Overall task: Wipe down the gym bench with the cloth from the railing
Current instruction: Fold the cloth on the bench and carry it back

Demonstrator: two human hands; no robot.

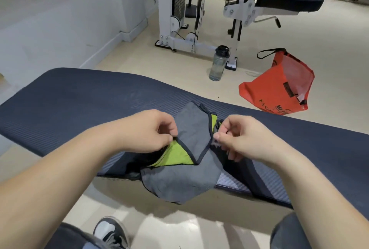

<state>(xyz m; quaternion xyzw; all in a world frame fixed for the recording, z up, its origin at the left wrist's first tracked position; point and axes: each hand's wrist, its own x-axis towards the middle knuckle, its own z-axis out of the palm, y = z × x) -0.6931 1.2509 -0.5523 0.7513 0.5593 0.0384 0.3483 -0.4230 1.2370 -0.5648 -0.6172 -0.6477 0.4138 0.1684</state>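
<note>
1. Pinching a dark-trimmed edge of the cloth, the person's left hand closes thumb and fingertips on the fabric at the cloth's left side, where a lime-green underside shows.
2. The right hand grips the cloth's opposite edge just right of centre, fingers curled and thumb pressed against the hem.
3. The grey cloth lies between the two hands on the dark blue ribbed worktop, bunched and partly folded; its lower portion hangs over the near edge of the pad.
4. Both forearms reach in from the near corners of the view, meeting over the middle of the worktop.
5. On the pale floor beyond the far edge stands a clear water bottle with a black cap, and to its right slumps an orange bag with black lettering and a black strap.
6. Farther back, a white cable machine stands by the wall, with a black padded seat on a white frame to its right.
7. At the near edge of the view, a black-and-white sneaker rests on the floor beneath the worktop.
</note>
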